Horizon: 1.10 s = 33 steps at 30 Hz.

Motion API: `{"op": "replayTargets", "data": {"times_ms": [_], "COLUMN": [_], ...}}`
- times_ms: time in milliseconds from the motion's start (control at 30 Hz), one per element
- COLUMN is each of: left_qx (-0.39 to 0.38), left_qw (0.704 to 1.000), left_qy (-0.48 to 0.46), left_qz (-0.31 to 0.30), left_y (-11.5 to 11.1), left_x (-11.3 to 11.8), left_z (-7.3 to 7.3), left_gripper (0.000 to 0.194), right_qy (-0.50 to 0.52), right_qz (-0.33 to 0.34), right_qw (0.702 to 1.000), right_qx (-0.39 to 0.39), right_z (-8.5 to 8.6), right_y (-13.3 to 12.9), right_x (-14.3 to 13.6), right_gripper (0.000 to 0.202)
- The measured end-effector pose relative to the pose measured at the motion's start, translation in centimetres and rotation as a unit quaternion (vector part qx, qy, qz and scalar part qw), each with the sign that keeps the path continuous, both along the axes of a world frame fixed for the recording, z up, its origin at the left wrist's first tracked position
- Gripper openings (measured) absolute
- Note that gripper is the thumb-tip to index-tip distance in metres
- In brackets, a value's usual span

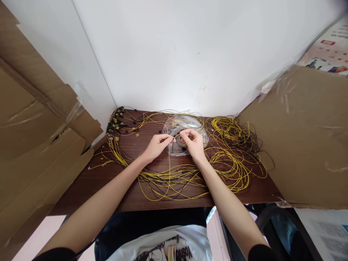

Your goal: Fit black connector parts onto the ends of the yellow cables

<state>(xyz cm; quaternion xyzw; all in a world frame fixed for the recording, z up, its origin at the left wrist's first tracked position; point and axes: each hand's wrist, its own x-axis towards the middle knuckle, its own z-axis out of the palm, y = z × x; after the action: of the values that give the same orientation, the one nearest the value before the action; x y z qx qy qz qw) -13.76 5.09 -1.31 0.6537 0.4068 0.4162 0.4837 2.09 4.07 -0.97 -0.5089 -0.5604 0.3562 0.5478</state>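
Note:
My left hand (160,145) pinches a thin wire between thumb and forefinger above the middle of the table. Close beside it, my right hand (193,142) pinches a yellow wire (177,135) that runs toward the left fingertips. What exactly sits at the fingertips is too small to make out. Behind and under both hands lies a clear plastic bag (174,149) with small parts in it. A long bundle of yellow and black wires (163,177) curves across the table below my hands.
Tangled wire coils (233,132) fill the right side of the brown table (89,195). At the back left is a pile of small black and yellow connectors (116,121). Cardboard sheets (304,145) flank both sides, and a white wall (174,61) rises behind.

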Motion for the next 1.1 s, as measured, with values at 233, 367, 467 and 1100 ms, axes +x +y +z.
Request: {"op": "replayTargets", "data": {"times_ms": [233, 367, 467, 1100], "left_qx": [-0.002, -0.002, -0.001, 0.004], "left_qw": [1.0, 1.0, 1.0, 0.999], "left_qy": [-0.007, -0.005, -0.005, 0.016], "left_qz": [-0.008, -0.018, -0.02, -0.028], "left_y": [0.15, 0.07, 0.03, 0.09], "left_x": [-0.1, -0.11, -0.1, -0.17], "left_z": [-0.33, -0.21, -0.15, -0.25], "left_gripper": [0.031, 0.031, 0.032, 0.035], "right_qy": [0.046, 0.1, 0.117, 0.108], "right_qz": [-0.006, -0.027, -0.037, 0.021], "right_qw": [0.999, 0.995, 0.992, 0.993], "right_qx": [-0.013, -0.008, -0.005, -0.034], "right_z": [0.22, 0.37, 0.32, 0.23], "right_y": [0.04, 0.17, 0.34, 0.18], "right_x": [-0.09, 0.1, 0.34, -0.08], "right_gripper": [0.026, 0.025, 0.028, 0.024]}}
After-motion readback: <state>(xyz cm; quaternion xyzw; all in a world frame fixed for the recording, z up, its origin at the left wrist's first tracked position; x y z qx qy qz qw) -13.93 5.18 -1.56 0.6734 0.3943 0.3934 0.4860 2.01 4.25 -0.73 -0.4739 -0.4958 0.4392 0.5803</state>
